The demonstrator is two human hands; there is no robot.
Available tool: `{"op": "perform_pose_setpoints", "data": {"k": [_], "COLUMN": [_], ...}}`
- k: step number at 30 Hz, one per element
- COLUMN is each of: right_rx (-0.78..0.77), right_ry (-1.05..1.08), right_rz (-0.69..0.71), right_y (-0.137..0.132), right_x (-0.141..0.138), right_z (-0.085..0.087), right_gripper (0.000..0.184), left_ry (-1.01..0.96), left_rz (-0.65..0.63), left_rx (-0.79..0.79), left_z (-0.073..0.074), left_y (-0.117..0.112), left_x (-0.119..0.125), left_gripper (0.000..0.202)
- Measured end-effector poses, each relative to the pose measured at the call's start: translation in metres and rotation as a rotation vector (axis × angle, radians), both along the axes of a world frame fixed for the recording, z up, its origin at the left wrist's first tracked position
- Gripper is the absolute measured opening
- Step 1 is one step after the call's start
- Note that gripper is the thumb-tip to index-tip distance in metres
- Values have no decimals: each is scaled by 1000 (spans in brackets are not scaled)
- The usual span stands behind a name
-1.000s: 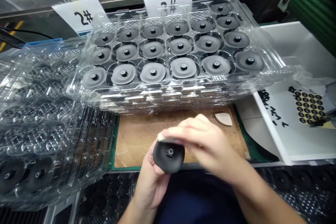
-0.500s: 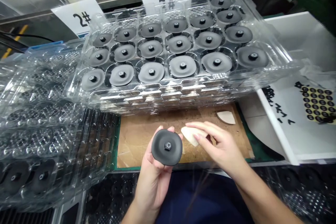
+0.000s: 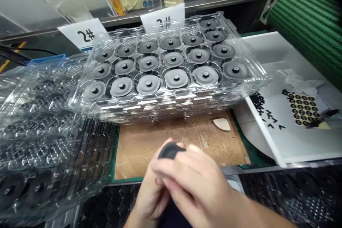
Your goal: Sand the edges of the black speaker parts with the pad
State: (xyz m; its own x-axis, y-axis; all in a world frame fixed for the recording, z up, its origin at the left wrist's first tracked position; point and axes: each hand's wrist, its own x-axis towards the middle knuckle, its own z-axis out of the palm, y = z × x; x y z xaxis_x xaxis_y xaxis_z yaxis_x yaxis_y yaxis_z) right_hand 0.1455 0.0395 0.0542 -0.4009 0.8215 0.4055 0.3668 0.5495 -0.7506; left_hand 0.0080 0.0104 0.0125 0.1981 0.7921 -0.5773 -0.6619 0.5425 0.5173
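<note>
My left hand is closed around a round black plastic disc, dished and held from below. Over the disc's near side, my right hand is curled with its fingers bent together, covering the disc's middle and its small centre post. The white wedge-shaped pad that was in these fingers is now hidden behind them. Beyond both hands, a similar white pad lies on the cardboard sheet.
A stack of clear trays holding rows of black discs stands behind the cardboard. More clear trays are piled at left. At right, a white bin contains a sticker sheet and black scraps. A green ribbed belt runs beyond.
My right hand has moved left and down onto the disc, and the white pad has gone out of sight. The disc is tilted and partly covered. The camera view has shifted.
</note>
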Motion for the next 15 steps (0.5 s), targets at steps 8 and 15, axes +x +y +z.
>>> {"op": "perform_pose_setpoints", "data": {"k": [8, 15], "right_rx": [-37, -1], "right_ry": [-309, -208], "right_rz": [-129, 111], "right_y": [-6, 18], "right_x": [27, 10], "right_z": [10, 3], "right_gripper": [26, 31], "left_ry": [-84, -117], "left_rz": [-44, -153], "left_rx": [41, 94], "left_z": [1, 8], "left_y": [2, 2], "left_x": [-3, -7], "left_gripper": [54, 31]}}
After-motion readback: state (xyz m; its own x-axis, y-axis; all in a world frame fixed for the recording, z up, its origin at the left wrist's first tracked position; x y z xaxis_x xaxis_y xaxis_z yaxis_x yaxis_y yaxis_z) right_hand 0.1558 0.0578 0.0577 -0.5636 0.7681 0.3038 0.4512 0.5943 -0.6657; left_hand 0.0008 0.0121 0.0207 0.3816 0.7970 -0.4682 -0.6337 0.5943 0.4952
